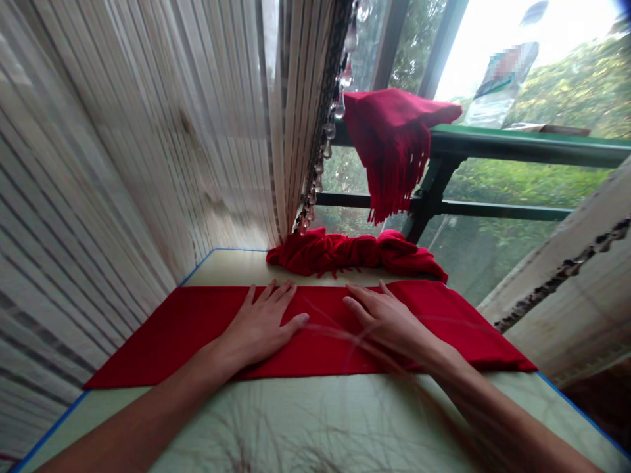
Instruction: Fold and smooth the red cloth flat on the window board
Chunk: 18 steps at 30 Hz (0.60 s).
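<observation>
A red scarf [325, 341] lies flat in a wide band across the pale table [296, 420], reaching both side edges. My left hand [269, 320] rests palm down on its left-middle part, fingers spread toward the far edge and thumb out to the right. On the right-middle part lies my right hand [382, 315], also palm down, with its fingers stretched out and pointing forward and left. Neither hand grips the cloth. Just beyond the band, a bunched red scarf [340, 253] with fringe lies in a crumpled heap.
Another fringed red scarf [394, 125] hangs over the dark green window rail [532, 148]. A clear plastic packet [497, 98] stands on that ledge. Striped string curtains [162, 131] with bead trim close in on the left; a pale curtain [562, 263] borders the right.
</observation>
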### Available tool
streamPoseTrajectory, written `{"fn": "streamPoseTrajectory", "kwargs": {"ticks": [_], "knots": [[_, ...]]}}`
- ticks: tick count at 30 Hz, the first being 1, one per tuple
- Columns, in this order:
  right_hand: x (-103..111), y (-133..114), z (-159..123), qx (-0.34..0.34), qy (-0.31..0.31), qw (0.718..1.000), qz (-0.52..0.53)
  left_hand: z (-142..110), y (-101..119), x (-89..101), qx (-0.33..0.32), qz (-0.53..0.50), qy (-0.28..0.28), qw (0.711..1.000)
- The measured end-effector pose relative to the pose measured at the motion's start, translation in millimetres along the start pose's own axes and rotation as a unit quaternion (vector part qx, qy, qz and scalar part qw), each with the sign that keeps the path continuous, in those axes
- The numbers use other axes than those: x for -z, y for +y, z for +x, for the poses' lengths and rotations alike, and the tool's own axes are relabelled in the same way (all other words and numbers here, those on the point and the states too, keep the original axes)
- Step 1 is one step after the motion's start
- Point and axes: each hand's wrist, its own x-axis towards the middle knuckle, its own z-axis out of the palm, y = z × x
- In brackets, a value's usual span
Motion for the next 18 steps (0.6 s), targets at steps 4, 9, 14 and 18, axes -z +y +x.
{"fn": "streamPoseTrajectory", "kwargs": {"ticks": [4,9,14,18], "knots": [[4.9,1.6,0.6,0.001,0.036,0.999,0.012,-0.6,-0.1,0.8,-0.001,0.001,-0.003,1.000],[9.8,-7.5,-2.2,0.040,0.077,0.994,0.064,-0.3,0.2,2.0,0.000,0.000,-0.005,1.000],[8.0,-17.6,-6.3,0.066,0.082,0.992,0.073,-0.6,2.2,4.1,0.004,0.001,-0.016,1.000],[5.9,-14.2,-4.2,0.066,0.089,0.993,0.037,-0.7,3.1,5.4,0.010,0.005,-0.025,1.000]]}}
